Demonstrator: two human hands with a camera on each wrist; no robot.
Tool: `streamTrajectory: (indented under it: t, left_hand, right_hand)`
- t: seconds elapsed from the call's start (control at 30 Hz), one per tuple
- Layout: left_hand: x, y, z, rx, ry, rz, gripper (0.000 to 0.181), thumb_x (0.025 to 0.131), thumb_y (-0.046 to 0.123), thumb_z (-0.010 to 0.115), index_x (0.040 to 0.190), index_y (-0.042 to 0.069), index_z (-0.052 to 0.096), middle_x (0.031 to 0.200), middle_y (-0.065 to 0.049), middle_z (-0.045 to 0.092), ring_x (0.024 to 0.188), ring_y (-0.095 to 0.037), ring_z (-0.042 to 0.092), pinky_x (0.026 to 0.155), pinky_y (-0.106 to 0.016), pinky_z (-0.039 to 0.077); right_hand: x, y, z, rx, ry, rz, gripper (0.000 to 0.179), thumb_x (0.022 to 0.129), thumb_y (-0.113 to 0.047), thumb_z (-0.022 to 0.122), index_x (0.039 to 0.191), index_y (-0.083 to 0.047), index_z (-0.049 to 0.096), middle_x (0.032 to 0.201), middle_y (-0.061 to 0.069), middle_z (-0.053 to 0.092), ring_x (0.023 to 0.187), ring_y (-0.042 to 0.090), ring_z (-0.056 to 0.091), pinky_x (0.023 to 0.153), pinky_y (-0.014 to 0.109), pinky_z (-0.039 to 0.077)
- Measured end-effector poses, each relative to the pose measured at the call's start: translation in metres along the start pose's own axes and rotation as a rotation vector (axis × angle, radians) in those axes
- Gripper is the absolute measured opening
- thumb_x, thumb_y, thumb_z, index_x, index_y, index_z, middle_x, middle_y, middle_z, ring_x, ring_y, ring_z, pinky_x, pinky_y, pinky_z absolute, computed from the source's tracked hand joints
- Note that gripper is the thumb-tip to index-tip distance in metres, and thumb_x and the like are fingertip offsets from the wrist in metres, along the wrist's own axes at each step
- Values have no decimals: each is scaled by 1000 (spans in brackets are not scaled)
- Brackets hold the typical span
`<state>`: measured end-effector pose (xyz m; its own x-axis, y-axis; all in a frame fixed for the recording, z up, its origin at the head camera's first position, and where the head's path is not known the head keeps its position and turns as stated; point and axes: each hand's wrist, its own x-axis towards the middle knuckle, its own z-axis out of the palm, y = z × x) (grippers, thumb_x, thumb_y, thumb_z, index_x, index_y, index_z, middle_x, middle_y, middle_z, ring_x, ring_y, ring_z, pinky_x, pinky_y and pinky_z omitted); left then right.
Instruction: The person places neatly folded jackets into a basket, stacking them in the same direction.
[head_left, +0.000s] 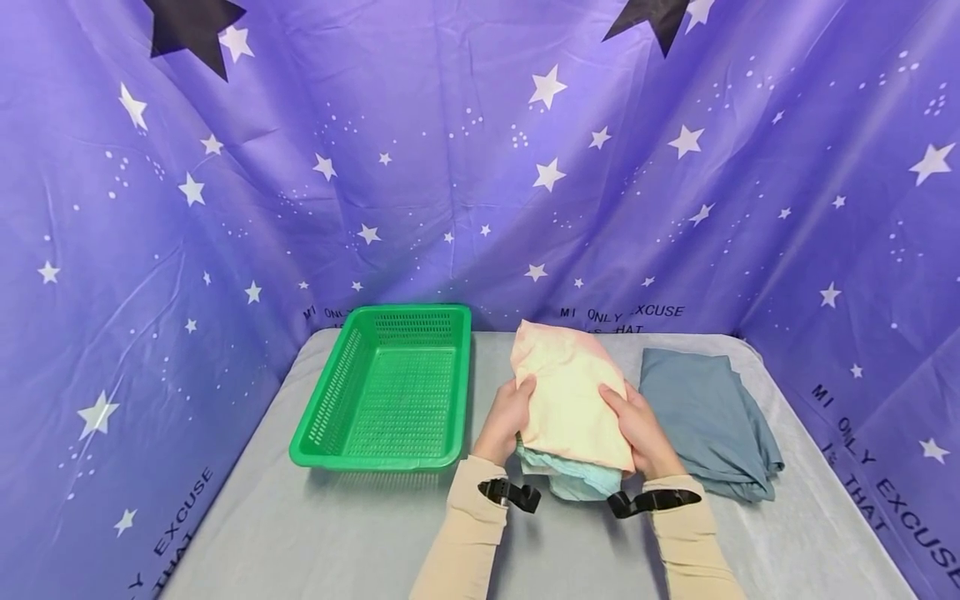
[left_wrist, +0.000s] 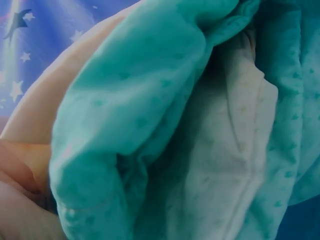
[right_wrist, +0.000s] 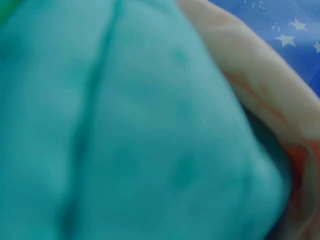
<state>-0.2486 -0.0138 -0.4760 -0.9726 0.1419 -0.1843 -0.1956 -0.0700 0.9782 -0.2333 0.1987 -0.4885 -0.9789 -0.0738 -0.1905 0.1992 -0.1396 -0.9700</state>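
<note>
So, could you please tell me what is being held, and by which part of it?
A peach cloth, with teal cloth beneath it, held by the left and right sides.

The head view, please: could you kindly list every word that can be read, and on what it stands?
"MI ONLY": purple star-printed fabric curtain, back left
"MI ONLY", "XCUSE", "HAT": back right
"MI ONLY EXCUSE", "THAT": right side
"EXCUSE", "THAT": left side
Adjoining letters: partly hidden or unclear.

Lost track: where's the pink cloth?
In the head view, right of centre: the left hand and right hand hold the pink cloth between the basket and the blue cloth.
</note>
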Motion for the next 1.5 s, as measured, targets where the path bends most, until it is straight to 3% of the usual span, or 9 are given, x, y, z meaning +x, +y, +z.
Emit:
streamTrajectory:
  t: [0.23,0.43,0.67,0.87,1.07,1.5]
  left_hand:
    - [-5,18,-8,-29,-16,20,42,110,33,43,131,2,61,89,2,66,77,-8,64,73,-26,54]
    - [-7,32,-21,-51,-48,16,40,111,31,41,129,-1,59,81,3,64,69,-7,64,66,-24,55]
    - [-9,49,-39,-23,-80,5,43,111,32,39,134,1,57,84,5,65,74,-5,65,71,-24,55]
    - [-13,64,-54,20,-63,7,40,111,34,40,120,2,62,74,6,62,66,-5,63,67,-24,54]
    - [-13,77,-64,29,-41,-6,37,110,33,43,121,4,63,74,7,62,67,-6,62,69,-24,54]
    - [-13,108,-86,51,-81,-11,34,111,35,41,107,8,63,73,4,64,64,-9,65,65,-27,57]
  right_hand:
    - [-4,-15,6,-43,-45,-30,63,108,-40,49,159,-11,24,92,-12,67,78,5,69,71,27,59]
    - [-7,-31,10,-114,-131,-52,67,109,-40,46,163,-12,19,89,-10,68,74,7,69,68,29,60]
    - [-5,-46,17,-205,-187,-49,71,108,-44,47,163,-10,19,95,-7,68,80,8,70,73,29,60]
    - [-2,-57,24,-276,-222,-60,68,108,-43,47,161,-7,24,96,-6,67,82,8,69,74,31,59]
    - [3,-67,33,-305,-249,-87,64,109,-41,46,160,-7,26,97,-3,66,83,10,69,73,34,60]
    - [9,-86,52,-302,-284,-119,63,109,-40,47,159,-8,28,95,-2,66,79,12,70,69,36,61]
